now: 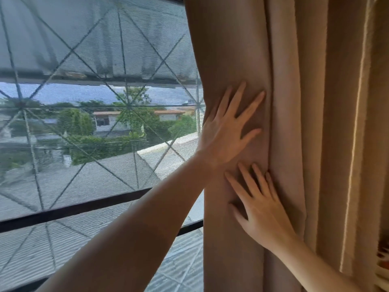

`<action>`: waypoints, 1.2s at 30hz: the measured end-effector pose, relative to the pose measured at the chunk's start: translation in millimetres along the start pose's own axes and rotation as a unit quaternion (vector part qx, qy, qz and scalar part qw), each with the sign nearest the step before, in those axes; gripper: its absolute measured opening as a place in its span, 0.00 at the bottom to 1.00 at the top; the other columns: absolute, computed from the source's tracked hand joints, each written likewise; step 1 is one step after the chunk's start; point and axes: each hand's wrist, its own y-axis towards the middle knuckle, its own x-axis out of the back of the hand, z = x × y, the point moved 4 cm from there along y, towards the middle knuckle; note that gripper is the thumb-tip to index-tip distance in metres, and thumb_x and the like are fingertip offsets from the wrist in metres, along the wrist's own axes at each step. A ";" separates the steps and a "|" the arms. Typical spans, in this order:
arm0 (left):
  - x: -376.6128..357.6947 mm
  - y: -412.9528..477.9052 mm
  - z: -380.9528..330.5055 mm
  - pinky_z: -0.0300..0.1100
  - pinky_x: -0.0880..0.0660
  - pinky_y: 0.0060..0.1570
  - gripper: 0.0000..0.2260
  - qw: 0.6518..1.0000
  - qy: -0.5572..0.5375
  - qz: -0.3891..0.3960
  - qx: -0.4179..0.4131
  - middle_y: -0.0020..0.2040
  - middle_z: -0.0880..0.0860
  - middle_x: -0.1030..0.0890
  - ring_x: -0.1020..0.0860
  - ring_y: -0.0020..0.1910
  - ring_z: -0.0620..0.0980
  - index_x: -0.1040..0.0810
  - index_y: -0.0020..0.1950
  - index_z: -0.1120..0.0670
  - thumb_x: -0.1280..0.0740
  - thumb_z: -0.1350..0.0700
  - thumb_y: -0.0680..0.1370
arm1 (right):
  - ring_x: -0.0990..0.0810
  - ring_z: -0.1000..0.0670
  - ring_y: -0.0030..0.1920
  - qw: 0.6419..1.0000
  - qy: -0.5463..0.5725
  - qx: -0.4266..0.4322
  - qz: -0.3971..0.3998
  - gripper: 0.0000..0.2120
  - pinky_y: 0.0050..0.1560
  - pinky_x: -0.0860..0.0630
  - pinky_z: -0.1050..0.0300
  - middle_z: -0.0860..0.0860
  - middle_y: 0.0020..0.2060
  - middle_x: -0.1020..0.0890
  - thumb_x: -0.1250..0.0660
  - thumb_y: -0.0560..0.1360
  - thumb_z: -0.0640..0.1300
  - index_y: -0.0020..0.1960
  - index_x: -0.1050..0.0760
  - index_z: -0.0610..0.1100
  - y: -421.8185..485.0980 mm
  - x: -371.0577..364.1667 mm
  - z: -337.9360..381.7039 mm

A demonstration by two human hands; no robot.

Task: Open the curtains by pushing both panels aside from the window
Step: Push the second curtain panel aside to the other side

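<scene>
Closest to me are the two bare forearms, reaching up and to the right toward the fabric. The right hand (263, 209) is the lower one, coming in from the bottom right corner; it lies flat on the cloth with its fingers spread and pointing up and left, gripping nothing. Just above it, nearly touching its fingertips, the left hand (226, 131) is stretched across from the lower left, palm pressed flat on the same fold, fingers fanned out toward the right. Neither hand is closed around anything; both are splayed open against the material, one above the other.

The curtain panel (305, 102) they press on is a beige, heavy cloth, bunched in vertical folds and filling the right side of the view from top to bottom. Its leading edge hangs just left of the hands, and the cloth dents inward where the upper palm bears on it. A thin bright strip of light runs down one fold farther right.

I see no writing or labels anywhere, and no containers.

Beyond the fabric's edge, the window (94, 102) is uncovered across the left of the view. A fine mesh screen covers it, with a dark horizontal bar (84, 209) low down and thin crossing diagonal rods behind. Through it, blurred, are a road, green trees and low houses under a grey sky.
</scene>
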 end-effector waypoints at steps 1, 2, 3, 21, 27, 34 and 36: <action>-6.7 4.3 -4.6 0.62 0.35 0.83 0.36 1.000 0.002 -0.002 0.002 0.91 0.54 0.48 0.44 0.89 0.62 0.44 0.90 0.40 0.39 0.32 0.84 | 0.52 0.41 0.87 1.000 0.000 0.001 0.000 0.42 0.85 0.54 0.38 0.46 0.88 0.45 0.28 0.80 0.55 0.88 0.44 0.53 0.0 -1.8 -9.8; -13.2 8.9 -9.8 0.61 0.35 0.82 0.36 1.000 0.004 -0.005 0.004 0.91 0.54 0.47 0.43 0.89 0.62 0.44 0.90 0.40 0.39 0.32 0.84 | 0.52 0.41 0.87 1.000 0.000 0.002 -0.001 0.43 0.85 0.52 0.37 0.46 0.88 0.45 0.28 0.80 0.56 0.88 0.44 0.53 0.2 -3.4 -20.2; -19.7 13.6 -15.2 0.61 0.35 0.82 0.36 1.000 0.007 -0.010 0.004 0.91 0.54 0.47 0.43 0.89 0.61 0.43 0.90 0.40 0.39 0.32 0.84 | 0.51 0.41 0.87 1.000 -0.001 0.003 -0.002 0.43 0.84 0.51 0.37 0.46 0.88 0.44 0.27 0.79 0.56 0.88 0.44 0.54 0.5 -4.9 -30.8; -137.4 97.5 -108.3 0.54 0.56 0.87 0.35 0.999 0.036 -0.012 0.000 0.91 0.59 0.46 0.46 0.90 0.62 0.44 0.91 0.45 0.40 0.34 0.86 | 0.56 0.43 0.87 1.000 -0.006 0.021 -0.009 0.43 0.83 0.54 0.37 0.47 0.88 0.46 0.30 0.80 0.58 0.89 0.47 0.55 -3.7 -38.2 -206.4; -166.0 117.5 -129.2 0.54 0.55 0.87 0.37 1.000 0.020 -0.007 0.007 0.91 0.59 0.48 0.48 0.90 0.61 0.46 0.91 0.45 0.40 0.33 0.86 | 0.56 0.44 0.87 0.999 -0.025 0.021 -0.009 0.43 0.82 0.57 0.38 0.49 0.88 0.47 0.33 0.81 0.60 0.89 0.50 0.57 -7.1 -44.8 -245.5; -186.3 133.4 -136.9 0.53 0.56 0.86 0.37 1.000 0.017 -0.011 0.016 0.91 0.58 0.48 0.48 0.90 0.61 0.46 0.91 0.44 0.40 0.32 0.85 | 0.48 0.40 0.86 0.999 -0.024 0.020 -0.009 0.43 0.81 0.53 0.36 0.47 0.87 0.43 0.28 0.80 0.58 0.88 0.45 0.54 -4.0 -38.2 -268.3; -191.1 136.1 -138.3 0.54 0.56 0.86 0.37 1.000 0.012 -0.010 0.023 0.91 0.57 0.48 0.48 0.90 0.61 0.47 0.91 0.43 0.40 0.32 0.85 | 0.45 0.39 0.85 1.000 -0.025 0.016 -0.011 0.42 0.80 0.51 0.34 0.46 0.86 0.40 0.26 0.79 0.56 0.87 0.41 0.52 -1.5 -34.1 -270.3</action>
